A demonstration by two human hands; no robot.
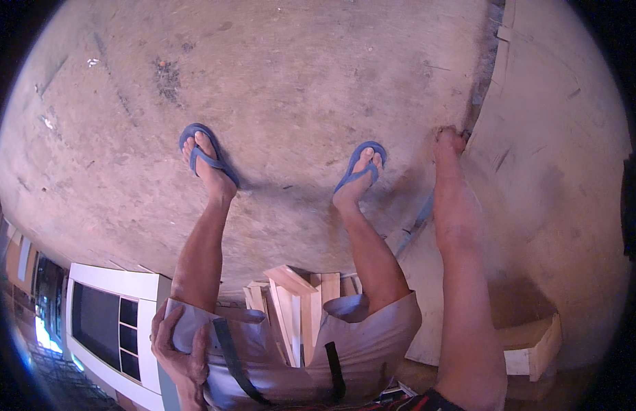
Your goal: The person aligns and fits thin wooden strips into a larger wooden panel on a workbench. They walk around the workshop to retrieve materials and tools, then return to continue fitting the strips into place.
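My left hand (177, 346) rests on the left leg of my light grey shorts (290, 383), fingers and thumb apart over the cloth, holding nothing. On the right, my bare right arm reaches far forward. At its end my right hand (450, 140) is low down, beside the ragged edge of a large pale board (537, 137). Its fingers are curled in; whatever they hold, if anything, is too small or hidden to make out. My feet stand apart in a left blue flip-flop (225, 171) and a right blue flip-flop (347, 179).
Behind my legs lie several cut wood pieces (294, 281). A white-framed unit with dark panels (150, 294) stands at the lower left. An open wooden box-like piece (518, 362) is at the lower right. The stained, worn floor (284, 82) spreads ahead, with a dark patch (167, 79).
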